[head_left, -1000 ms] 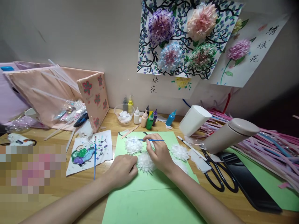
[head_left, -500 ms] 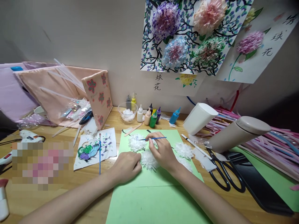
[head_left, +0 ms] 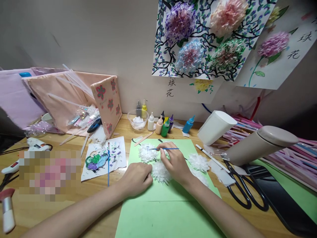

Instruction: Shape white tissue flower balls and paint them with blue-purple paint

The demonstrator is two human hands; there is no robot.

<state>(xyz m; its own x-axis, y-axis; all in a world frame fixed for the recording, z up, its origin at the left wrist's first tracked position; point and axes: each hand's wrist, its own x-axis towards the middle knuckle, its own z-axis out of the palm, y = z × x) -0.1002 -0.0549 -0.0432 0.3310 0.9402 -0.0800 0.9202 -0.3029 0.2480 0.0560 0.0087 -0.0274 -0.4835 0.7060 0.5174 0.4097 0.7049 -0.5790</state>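
My right hand [head_left: 177, 163] pinches a thin blue paintbrush [head_left: 171, 148]. Its tip touches the upper left white paper flower [head_left: 146, 154], which bears faint bluish marks. Curled into a loose fist, my left hand [head_left: 138, 178] rests on the green paper [head_left: 138, 211] just below that flower; nothing shows in its fingers. Beside it, partly under my right hand, is a second white flower [head_left: 160, 173]. Further white flowers [head_left: 198, 162] lie to the right. A paint palette [head_left: 95, 161] with green, purple and blue paint sits on a stained tissue [head_left: 120, 157], with another paintbrush [head_left: 108, 168] across it.
Paint bottles [head_left: 164, 128] and a clear bowl [head_left: 142, 124] stand along the wall. At right are black scissors [head_left: 241, 188], a black phone [head_left: 277, 195] and a grey flask [head_left: 260, 145]. A glue gun [head_left: 34, 145] and makeup brush [head_left: 8, 211] lie left.
The view has shifted slightly, so the scene sits a little further right and more of the makeup brush shows. Both hands hold nearly the same positions, the paintbrush still at the upper left flower.
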